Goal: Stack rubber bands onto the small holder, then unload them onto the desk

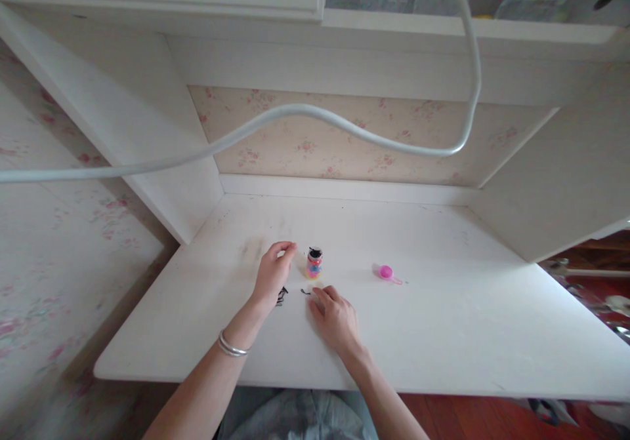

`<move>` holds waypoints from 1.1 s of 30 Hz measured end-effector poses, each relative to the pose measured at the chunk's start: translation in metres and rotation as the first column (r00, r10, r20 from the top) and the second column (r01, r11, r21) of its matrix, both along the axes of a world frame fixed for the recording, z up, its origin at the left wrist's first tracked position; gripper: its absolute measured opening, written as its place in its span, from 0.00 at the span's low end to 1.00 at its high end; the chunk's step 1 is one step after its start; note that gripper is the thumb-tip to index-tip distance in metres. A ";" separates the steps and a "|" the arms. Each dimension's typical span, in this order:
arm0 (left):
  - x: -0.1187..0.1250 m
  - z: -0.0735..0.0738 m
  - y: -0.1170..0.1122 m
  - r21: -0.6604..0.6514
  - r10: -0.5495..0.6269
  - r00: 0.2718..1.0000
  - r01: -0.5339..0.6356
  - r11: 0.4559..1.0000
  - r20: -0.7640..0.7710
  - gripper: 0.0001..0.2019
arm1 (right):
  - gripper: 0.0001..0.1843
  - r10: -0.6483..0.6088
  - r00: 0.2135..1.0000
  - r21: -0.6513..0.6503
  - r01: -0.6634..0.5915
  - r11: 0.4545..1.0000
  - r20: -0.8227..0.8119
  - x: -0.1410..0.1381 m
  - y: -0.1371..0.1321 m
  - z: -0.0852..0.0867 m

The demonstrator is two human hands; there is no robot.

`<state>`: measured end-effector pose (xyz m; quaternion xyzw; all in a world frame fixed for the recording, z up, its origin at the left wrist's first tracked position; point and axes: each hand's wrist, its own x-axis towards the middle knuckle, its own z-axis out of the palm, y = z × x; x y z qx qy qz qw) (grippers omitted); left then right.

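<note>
A small clear jar stands upright on the white desk, with colourful contents low down and black pieces heaped at its mouth. Just left of it, my left hand is raised with thumb and fingertips pinched together; anything between them is too small to make out. Thin black strips lie in a small pile beside my left wrist, partly hidden by it. My right hand rests low over the desk in front of the jar, thumb and fingers apart. One loose black strip lies just left of its fingertips.
A pink cap with a strap lies on the desk to the right of the jar. A white cable hangs across the view above. Side panels and an overhead shelf enclose the desk.
</note>
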<state>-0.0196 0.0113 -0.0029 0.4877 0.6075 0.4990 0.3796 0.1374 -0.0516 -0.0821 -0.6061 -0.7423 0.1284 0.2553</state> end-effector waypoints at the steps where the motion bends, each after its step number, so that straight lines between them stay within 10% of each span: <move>1: -0.005 -0.003 -0.006 -0.010 -0.010 1.000 0.010 1.000 -0.013 0.18 | 0.13 0.010 1.000 0.004 -0.010 1.000 0.024 -0.003 0.003 0.001; 11: -0.056 -0.064 -0.084 0.052 -0.072 0.798 0.128 0.990 -0.598 0.11 | 0.14 0.057 0.990 0.000 -0.057 0.998 -0.130 -0.008 0.012 0.004; 20: -0.051 -0.085 -0.094 0.029 -0.019 0.444 0.100 0.995 -0.896 0.11 | 0.15 0.002 0.903 0.153 0.071 0.986 -0.430 0.003 0.026 0.086; 33: -0.059 -0.093 -0.095 0.078 -0.002 0.607 0.105 0.991 -0.795 0.11 | 0.11 0.052 0.968 0.195 -0.003 0.981 -0.246 0.001 0.065 0.086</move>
